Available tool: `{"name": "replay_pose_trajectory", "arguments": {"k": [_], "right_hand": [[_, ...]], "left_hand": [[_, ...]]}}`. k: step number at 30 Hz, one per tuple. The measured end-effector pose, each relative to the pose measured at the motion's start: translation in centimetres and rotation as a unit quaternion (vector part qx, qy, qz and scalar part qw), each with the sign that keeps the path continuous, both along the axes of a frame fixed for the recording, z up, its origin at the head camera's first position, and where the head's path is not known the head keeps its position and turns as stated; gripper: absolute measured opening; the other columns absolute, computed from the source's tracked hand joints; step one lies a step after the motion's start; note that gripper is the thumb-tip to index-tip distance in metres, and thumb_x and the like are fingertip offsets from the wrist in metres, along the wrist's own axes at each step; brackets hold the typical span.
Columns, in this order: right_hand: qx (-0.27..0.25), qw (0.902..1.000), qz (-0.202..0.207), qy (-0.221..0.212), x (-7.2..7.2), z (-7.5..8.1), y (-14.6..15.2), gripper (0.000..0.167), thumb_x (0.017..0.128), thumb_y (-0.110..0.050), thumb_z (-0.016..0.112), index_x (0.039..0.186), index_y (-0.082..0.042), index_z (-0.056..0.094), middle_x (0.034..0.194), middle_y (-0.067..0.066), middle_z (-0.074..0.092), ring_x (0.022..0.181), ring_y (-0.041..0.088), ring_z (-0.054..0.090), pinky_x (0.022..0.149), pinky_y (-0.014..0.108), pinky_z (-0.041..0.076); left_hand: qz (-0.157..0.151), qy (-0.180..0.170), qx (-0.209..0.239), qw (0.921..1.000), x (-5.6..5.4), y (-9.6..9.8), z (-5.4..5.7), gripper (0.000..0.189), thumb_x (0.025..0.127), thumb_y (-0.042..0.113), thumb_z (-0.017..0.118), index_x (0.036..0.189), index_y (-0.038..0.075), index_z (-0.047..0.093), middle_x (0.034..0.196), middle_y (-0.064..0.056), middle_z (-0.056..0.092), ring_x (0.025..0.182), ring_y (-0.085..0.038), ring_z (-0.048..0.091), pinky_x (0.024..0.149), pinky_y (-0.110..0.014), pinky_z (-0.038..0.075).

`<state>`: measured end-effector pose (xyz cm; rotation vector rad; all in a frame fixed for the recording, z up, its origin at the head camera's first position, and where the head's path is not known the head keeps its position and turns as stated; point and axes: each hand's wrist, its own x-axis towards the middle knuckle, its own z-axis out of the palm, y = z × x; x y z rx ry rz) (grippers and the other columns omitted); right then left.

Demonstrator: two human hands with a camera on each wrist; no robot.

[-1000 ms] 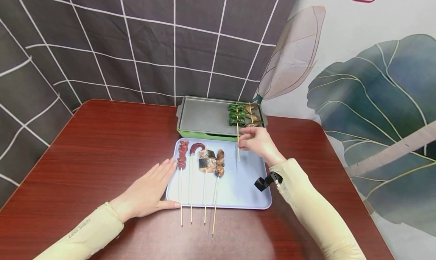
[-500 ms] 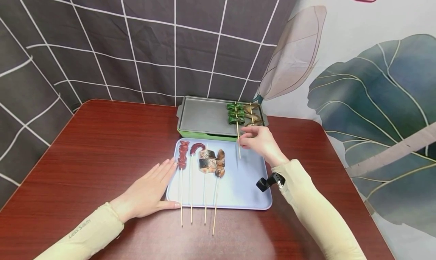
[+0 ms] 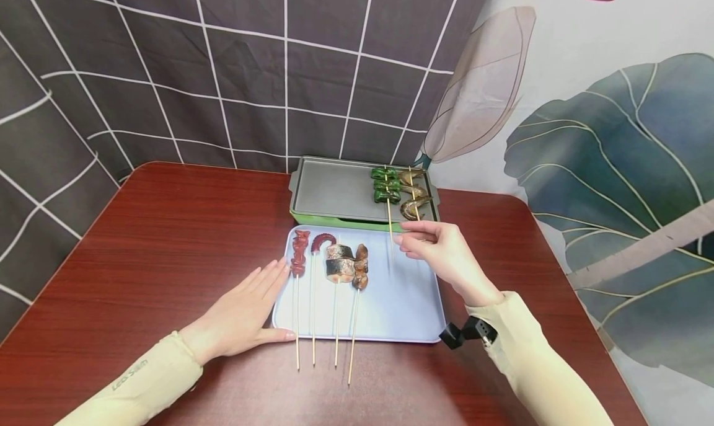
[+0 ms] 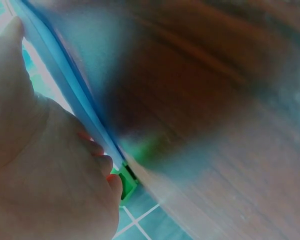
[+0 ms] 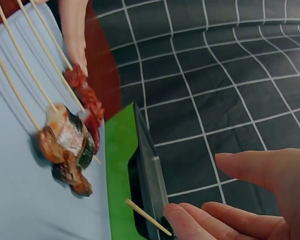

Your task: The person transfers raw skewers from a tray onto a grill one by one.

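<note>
In the head view my left hand (image 3: 240, 317) lies with straight fingers along the left edge of the pale blue tray (image 3: 398, 314), touching its rim. My right hand (image 3: 446, 252) hovers by the tray's back right. Its thumb and fingers stand apart, as the right wrist view shows, beside the stick of a green pepper skewer (image 3: 386, 186). That skewer lies on the grey grill plate (image 3: 334, 190), its stick jutting over the tray. Right of it lies a skewer of brownish curled pieces (image 3: 413, 193), its lower stick partly hidden by the hand.
On the tray lie a red meat skewer (image 3: 299, 252), a dark red tentacle skewer (image 3: 322, 241), a fish-chunk skewer (image 3: 340, 265) and a brown mushroom-like skewer (image 3: 361, 268). Their sticks overhang the front rim. A grid-patterned cloth (image 3: 240, 72) hangs behind the table (image 3: 195, 227).
My right hand has let go of the green pepper skewer's stick and drawn back towards me and to the right. The skewer shifted slightly left. My left hand has stayed still.
</note>
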<state>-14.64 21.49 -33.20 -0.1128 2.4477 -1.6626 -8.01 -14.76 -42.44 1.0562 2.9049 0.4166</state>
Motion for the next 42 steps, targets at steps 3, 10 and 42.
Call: {"name": "replay_pose_trajectory", "arguments": {"k": [3,10,42], "right_hand": [[-0.004,1.0,0.005,0.001,0.8,-0.2,0.2,0.04,0.095,-0.01,0.071,0.131,0.006,0.064,0.111,0.018,0.074,0.103,0.035,0.071,0.086,0.034,0.059],[0.006,0.9999,0.011,-0.01,2.3,-0.7,0.4,0.042,0.093,-0.014,0.075,0.13,0.004,0.066,0.108,0.015,0.075,0.098,0.026,0.073,0.087,0.034,0.059],[-0.132,0.9723,0.075,-0.178,7.0,-7.2,-2.9,0.048,0.093,-0.011,0.071,0.129,0.018,0.057,0.105,0.023,0.073,0.089,0.026,0.074,0.084,0.038,0.06]], "left_hand": [[0.0,-0.001,0.0,1.0,0.0,0.0,0.0,0.106,0.093,0.071,0.055,0.153,-0.013,0.031,0.16,-0.027,0.03,0.149,-0.04,0.026,0.12,-0.051,0.024],[0.002,-0.001,-0.003,1.0,0.0,0.1,0.1,0.106,0.093,0.07,0.056,0.153,-0.013,0.03,0.16,-0.027,0.03,0.148,-0.04,0.026,0.12,-0.052,0.023],[0.003,-0.003,-0.007,1.0,0.0,0.0,-0.2,0.106,0.094,0.071,0.052,0.154,-0.013,0.029,0.161,-0.027,0.027,0.149,-0.04,0.024,0.121,-0.051,0.021]]}}
